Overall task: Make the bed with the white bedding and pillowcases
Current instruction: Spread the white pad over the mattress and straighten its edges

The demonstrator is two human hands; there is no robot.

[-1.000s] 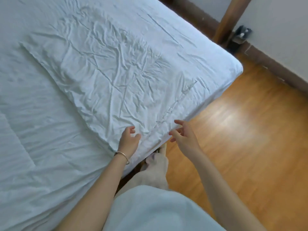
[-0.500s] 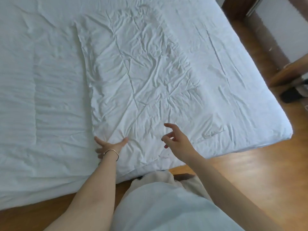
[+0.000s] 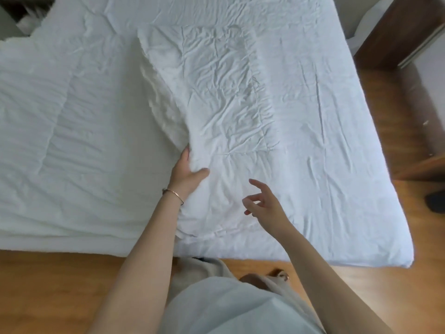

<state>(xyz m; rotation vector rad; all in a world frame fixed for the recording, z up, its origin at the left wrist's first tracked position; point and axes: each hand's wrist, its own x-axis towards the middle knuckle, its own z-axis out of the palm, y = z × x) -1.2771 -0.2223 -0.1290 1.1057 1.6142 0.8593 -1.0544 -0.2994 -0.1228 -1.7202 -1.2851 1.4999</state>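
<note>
My arms were bare right down to the wrists, with no sleeves reaching them. Round my left wrist I wore a thin metal bangle (image 3: pixel 173 194) of a rosy gold tone, a plain narrow band. My left hand (image 3: pixel 186 173) and right hand (image 3: pixel 266 206) carried no rings that I could make out. I had on a pale, whitish top (image 3: pixel 231 307) and light beige trousers (image 3: pixel 204 267) below it.

Lighting: soft, even daylight, fairly bright; source unclear. White bedding (image 3: pixel 301 116) near overexposed, creases faint. Floor (image 3: pixel 60 285) shows a dull sheen. Edges bowed by wide-angle distortion. Slight overall softness; weak shadows.
</note>
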